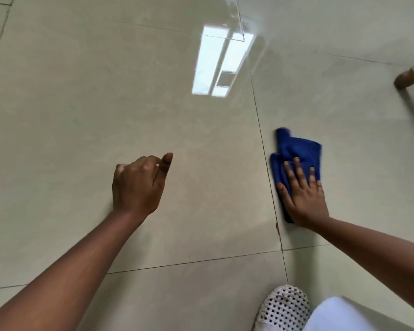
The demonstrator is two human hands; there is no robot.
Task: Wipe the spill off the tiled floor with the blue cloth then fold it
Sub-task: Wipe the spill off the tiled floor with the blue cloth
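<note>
Cloth [296,149] on floor [105,103], just right of a tile joint. Right hand [304,197] flat on its near half. Left hand [136,185] well left of cloth. Shoe [283,306] nearer than cloth. Furniture leg [410,75] behind, far right.

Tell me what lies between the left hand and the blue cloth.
In the head view, only bare tiled floor lies between the left hand and the blue cloth, crossed by one dark grout line beside the cloth.
</note>
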